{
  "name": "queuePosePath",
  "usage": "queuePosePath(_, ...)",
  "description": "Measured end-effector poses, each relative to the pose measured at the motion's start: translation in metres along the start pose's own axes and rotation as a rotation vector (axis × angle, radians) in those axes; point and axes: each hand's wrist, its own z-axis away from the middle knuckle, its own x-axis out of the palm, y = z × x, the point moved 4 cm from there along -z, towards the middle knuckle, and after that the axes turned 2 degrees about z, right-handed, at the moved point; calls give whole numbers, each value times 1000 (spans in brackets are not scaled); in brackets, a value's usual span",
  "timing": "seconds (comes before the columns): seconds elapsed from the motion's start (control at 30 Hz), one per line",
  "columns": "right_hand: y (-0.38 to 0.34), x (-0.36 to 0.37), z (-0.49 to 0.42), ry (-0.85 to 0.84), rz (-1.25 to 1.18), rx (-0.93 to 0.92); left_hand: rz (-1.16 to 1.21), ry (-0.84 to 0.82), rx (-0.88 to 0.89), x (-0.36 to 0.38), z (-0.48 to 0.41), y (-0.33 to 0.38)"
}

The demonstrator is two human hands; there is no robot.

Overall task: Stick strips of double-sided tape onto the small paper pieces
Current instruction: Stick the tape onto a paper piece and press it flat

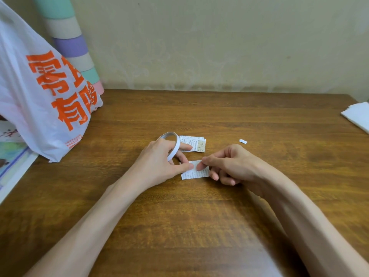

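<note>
Here, 2 bare hands meet over 1 small paper piece (197, 174) lying flat near the middle of a brown wooden table (199, 226). The piece is a white rectangle covered in rows of fine print, with a slightly ragged left edge. The left hand (159, 159) grips 1 thin white roll of double-sided tape (173, 145), fingers curled through the ring, while its thumb tip presses on the piece's upper left. The right hand (229, 164), fingers curled, pinches at the piece's upper edge with thumb and forefinger; whether a tape strip lies under those tips cannot be told. Just behind the hands sits 1 small stack of similar printed pieces (197, 144), the top one showing a tan picture; the left forefinger rests on it. 1 tiny white scrap (243, 141) lies apart to the right. At far left stands 1 white plastic bag (40, 100) with orange lettering, its contents hidden.
</note>
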Motion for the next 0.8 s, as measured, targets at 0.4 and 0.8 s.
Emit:
queuePosePath(0.4,0,0,0,-2,-9,7,-10,-2,11,0,-2,-2)
queuePosePath(0.8,0,0,-1,-6,-5,20,15,-138,20,-4,-3,-7)
